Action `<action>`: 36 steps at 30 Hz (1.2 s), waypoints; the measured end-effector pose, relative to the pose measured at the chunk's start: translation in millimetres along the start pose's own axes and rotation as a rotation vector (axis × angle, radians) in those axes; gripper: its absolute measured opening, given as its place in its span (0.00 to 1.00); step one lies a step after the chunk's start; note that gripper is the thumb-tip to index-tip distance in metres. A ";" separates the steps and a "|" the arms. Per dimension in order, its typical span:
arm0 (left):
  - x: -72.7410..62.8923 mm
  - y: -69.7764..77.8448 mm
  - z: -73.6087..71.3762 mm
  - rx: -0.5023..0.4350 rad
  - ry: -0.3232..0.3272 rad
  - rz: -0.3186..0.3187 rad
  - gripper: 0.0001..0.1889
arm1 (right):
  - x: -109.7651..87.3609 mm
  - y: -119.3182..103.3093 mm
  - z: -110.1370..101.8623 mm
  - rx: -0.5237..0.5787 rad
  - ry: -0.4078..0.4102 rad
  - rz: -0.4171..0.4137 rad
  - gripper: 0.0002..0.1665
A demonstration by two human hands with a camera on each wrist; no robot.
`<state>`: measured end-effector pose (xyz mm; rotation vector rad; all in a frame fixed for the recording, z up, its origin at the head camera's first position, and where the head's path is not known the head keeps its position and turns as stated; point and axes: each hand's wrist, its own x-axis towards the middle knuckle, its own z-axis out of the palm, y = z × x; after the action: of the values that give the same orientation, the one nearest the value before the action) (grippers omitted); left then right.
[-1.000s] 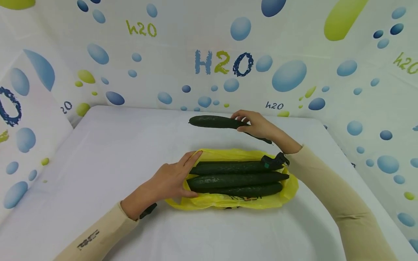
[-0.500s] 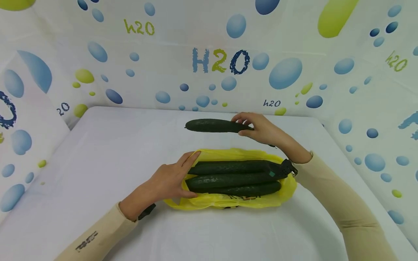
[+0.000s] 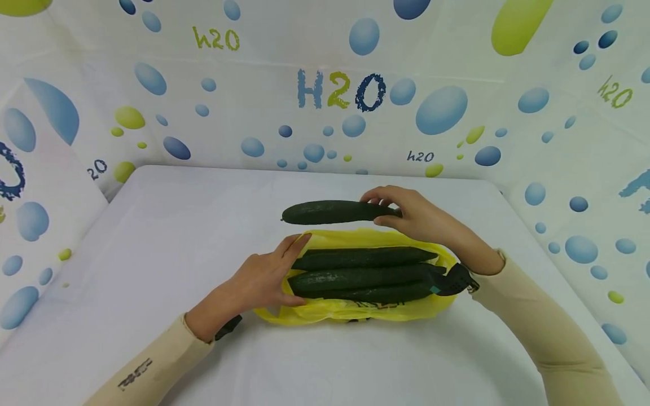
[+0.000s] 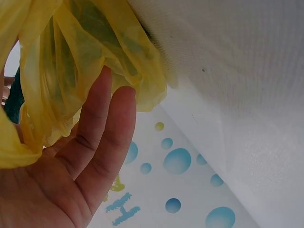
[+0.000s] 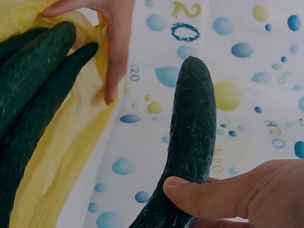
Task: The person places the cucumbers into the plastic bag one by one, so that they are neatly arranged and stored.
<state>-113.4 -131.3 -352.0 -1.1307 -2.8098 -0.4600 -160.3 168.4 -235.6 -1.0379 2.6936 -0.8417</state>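
My right hand (image 3: 418, 214) grips a long dark green cucumber (image 3: 330, 212) by its right end, thumb on the near side. The cucumber is held up, roughly level, just beyond the yellow plastic bag (image 3: 320, 311). Several more cucumbers (image 3: 350, 278) lie side by side inside the bag, whose mouth faces up. At the bag's left end my left hand (image 3: 256, 282) spreads thumb and forefinger along the opening. Seen from the left wrist, straight fingers (image 4: 116, 128) touch the bag's thin outer side (image 4: 123, 57). In the right wrist view, the thumb presses on the held cucumber (image 5: 192, 123).
A white-covered table (image 3: 167, 225) bears the bag. A white backdrop (image 3: 264, 96) with blue and green drops and H2O lettering rises behind and at the sides. A dark wrist camera (image 3: 452, 280) under the right wrist overlaps the bag's right end.
My right hand has brought the cucumber nearer, down toward the bag's far edge and slightly left. The left hand and the bag have stayed in place.
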 end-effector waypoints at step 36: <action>4.3 -8.5 -3.2 -0.030 -0.008 0.015 0.62 | -34.6 18.3 49.8 -0.033 -0.039 0.020 0.20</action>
<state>-122.5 -135.2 -350.2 -1.1608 -2.8085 -0.4987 -129.3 179.6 -289.7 -1.0217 2.6895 -0.7672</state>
